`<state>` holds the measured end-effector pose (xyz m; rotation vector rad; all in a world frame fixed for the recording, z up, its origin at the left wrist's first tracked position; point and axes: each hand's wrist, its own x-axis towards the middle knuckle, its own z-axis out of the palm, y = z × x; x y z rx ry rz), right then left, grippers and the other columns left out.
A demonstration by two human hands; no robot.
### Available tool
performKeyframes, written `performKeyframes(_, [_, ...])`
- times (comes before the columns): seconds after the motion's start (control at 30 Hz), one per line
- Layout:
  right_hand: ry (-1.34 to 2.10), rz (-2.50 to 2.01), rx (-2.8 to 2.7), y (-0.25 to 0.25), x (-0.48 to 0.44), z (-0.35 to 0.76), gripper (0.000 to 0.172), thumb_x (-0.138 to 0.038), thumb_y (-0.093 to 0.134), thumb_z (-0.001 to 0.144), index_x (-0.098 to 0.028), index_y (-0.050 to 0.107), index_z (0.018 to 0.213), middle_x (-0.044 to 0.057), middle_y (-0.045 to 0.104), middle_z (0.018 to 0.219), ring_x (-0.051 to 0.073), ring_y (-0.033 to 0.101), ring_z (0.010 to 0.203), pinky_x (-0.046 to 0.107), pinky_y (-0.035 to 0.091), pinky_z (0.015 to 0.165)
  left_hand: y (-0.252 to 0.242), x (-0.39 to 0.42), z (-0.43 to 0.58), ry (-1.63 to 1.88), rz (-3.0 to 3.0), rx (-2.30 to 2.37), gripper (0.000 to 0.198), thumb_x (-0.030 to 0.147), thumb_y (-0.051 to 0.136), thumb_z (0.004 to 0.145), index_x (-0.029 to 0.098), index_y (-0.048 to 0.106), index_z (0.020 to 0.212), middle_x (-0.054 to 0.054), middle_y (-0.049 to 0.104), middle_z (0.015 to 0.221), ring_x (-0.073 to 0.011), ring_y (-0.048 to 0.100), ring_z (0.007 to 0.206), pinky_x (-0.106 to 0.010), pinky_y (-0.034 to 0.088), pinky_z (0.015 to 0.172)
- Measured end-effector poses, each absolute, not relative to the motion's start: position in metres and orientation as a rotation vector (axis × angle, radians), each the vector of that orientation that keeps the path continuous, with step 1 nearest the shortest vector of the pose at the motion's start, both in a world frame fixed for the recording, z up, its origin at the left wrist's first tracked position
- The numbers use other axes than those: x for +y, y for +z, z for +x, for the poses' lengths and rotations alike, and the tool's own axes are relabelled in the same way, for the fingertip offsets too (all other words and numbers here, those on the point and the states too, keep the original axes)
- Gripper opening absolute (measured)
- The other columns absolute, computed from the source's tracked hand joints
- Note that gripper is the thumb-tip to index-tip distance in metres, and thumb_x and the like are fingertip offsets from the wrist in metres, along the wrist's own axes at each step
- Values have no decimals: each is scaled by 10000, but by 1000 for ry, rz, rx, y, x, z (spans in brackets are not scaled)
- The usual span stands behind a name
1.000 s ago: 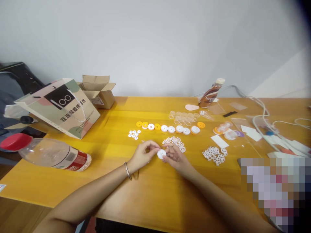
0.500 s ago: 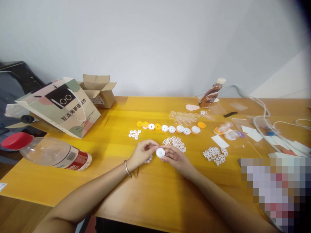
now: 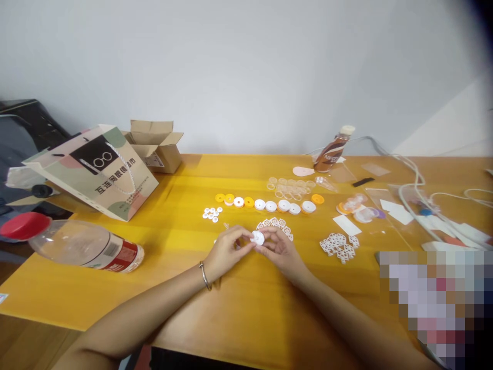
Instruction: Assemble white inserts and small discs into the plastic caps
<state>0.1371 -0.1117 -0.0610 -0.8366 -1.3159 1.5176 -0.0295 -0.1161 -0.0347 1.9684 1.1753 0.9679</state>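
Observation:
Above the table, a small round white plastic disc (image 3: 258,238) is held between the fingertips of both hands. My left hand (image 3: 230,251), with a bracelet at the wrist, pinches its left edge. My right hand (image 3: 284,256) grips its right edge with thumb and fingers. Any small part between the left fingertips is too small to make out. Just behind the hands lies a pile of white openwork pieces (image 3: 275,223), partly hidden by the right hand. Several small white round pieces (image 3: 210,213) lie beyond my left hand.
A row of white and yellow discs (image 3: 271,206) runs across the table, with clear rings (image 3: 291,188) behind. More openwork pieces (image 3: 339,246) lie right. A large bottle (image 3: 84,242), paper bag (image 3: 103,172) and carton (image 3: 165,149) stand left; a drink bottle (image 3: 332,151) and cables (image 3: 414,174) right.
The white disc has turned from facing me to a tilted position and shifted slightly right and up. My left fingers have moved apart from a tight pinch to its left side.

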Motion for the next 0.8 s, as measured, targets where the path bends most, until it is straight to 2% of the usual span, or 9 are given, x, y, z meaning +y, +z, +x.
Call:
performKeyframes(0.27, [1645, -968, -1139, -47, -118, 134, 212, -329, 620, 693, -227, 474, 808, -8, 594, 839, 115, 580, 781, 322, 485, 779, -33, -115, -30, 970, 2034, 1077, 160, 170, 493, 786, 175, 608, 896, -52, 592, 889, -122, 554, 785, -243, 454, 714])
performKeyframes(0.53, [1588, -1063, -1037, -54, -118, 132, 288, -384, 663, 631, -205, 460, 729, -7, 618, 760, 125, 596, 725, 383, 511, 765, -34, -118, -29, 927, 2216, 1085, 163, 202, 489, 794, 182, 591, 919, -57, 585, 949, -134, 556, 849, -270, 455, 776])
performKeyframes(0.8, [1511, -1080, -1058, -57, -119, 129, 285, -372, 673, 623, -208, 459, 714, -4, 594, 767, 130, 591, 741, 342, 531, 726, -38, -119, -22, 935, 2241, 1188, 125, 193, 466, 806, 173, 573, 868, -53, 585, 903, -141, 540, 835, -273, 441, 766])
